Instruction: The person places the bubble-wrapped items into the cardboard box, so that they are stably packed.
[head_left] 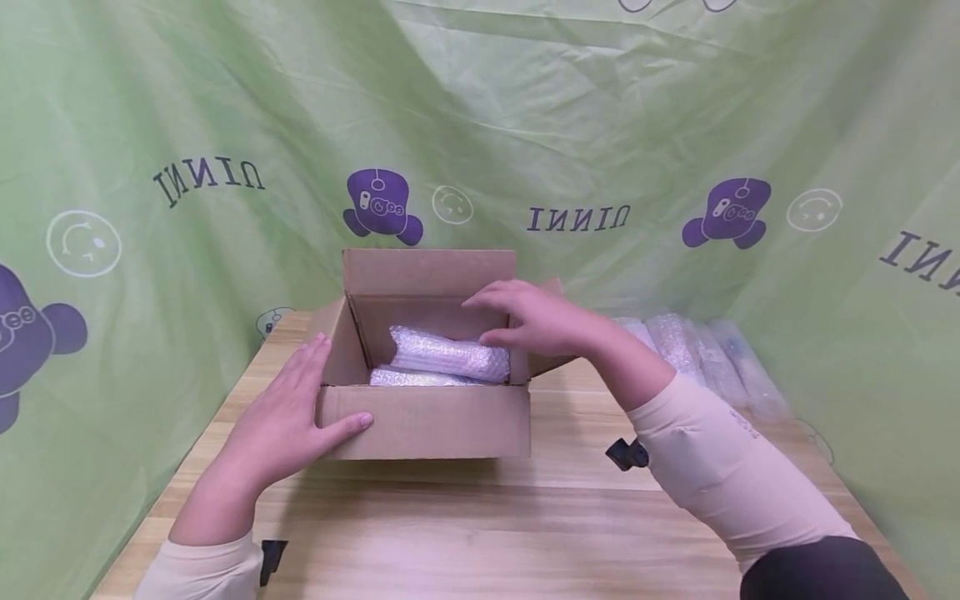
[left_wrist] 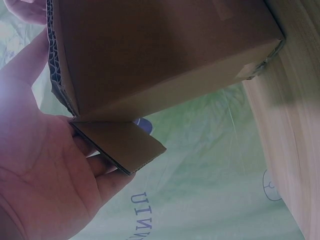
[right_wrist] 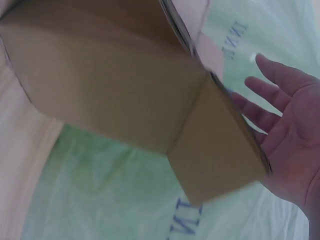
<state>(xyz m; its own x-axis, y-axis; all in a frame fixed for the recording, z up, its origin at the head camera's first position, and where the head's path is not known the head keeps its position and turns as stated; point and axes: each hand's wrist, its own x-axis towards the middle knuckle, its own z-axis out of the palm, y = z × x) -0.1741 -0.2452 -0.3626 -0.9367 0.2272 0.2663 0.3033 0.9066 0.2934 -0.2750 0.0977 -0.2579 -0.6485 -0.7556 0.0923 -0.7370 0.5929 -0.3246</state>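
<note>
The left hand (head_left: 281, 417) lies flat and open against the left corner of the cardboard box (head_left: 427, 421) in the middle of the wooden table (head_left: 480, 533). Bubble-wrap bundles (head_left: 448, 357) lie inside. The right hand (head_left: 536, 319) hovers open over them.

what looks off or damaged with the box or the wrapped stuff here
Nothing looks damaged or spilled. The cardboard box sits square on the wooden table, flaps open, with bubble-wrapped bundles lying inside. The left hand rests on its near left corner; the right hand reaches over the bundles. More wrapped bundles lie on the table at right.
</note>
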